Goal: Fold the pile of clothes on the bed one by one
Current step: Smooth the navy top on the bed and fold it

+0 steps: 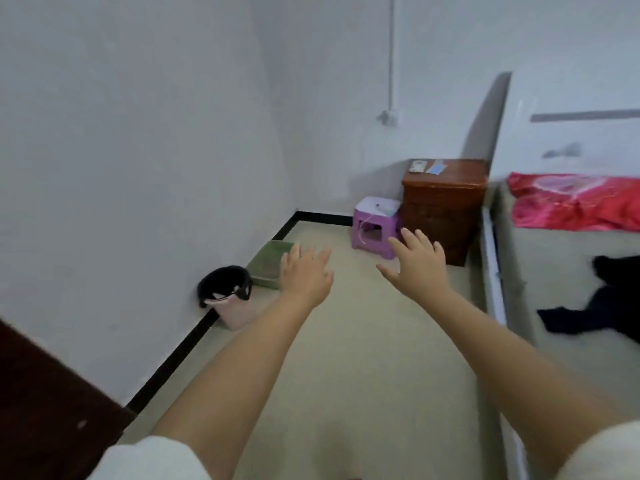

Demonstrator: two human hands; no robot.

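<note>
Clothes (588,306) for folding lie on the bed (554,271) at the right edge of the scene: we see a dark, crumpled heap spread on the pale mattress, with part of it cut off by the frame. A red patterned cover (575,200) lies farther along the same bed, apart from the dark heap; whether it belongs to the pile we cannot tell.

We hold both arms stretched forward over the bare floor (346,341), well to the left of the bed. Our left hand (304,275) is palm down with its fingers straight and slightly spread, gripping nothing. Our right hand (419,263) is likewise flat, its fingers splayed wide and empty. Neither hand touches any garment.

We judge that the task stands at its very start: no garment is picked up and nothing folded is visible on the bed. The next move calls for turning to the right, reaching over the bed's near edge, and lifting a single garment out of the dark heap so that it can be laid flat on the open mattress beside it.

Surroundings: a brown wooden cabinet (445,206) stands at the far end beside the bed, a purple stool (375,225) just left of it, a green tray (268,265) and a pink bin with a black liner (230,297) against the left wall, and a dark door edge (41,403) at the near left.
</note>
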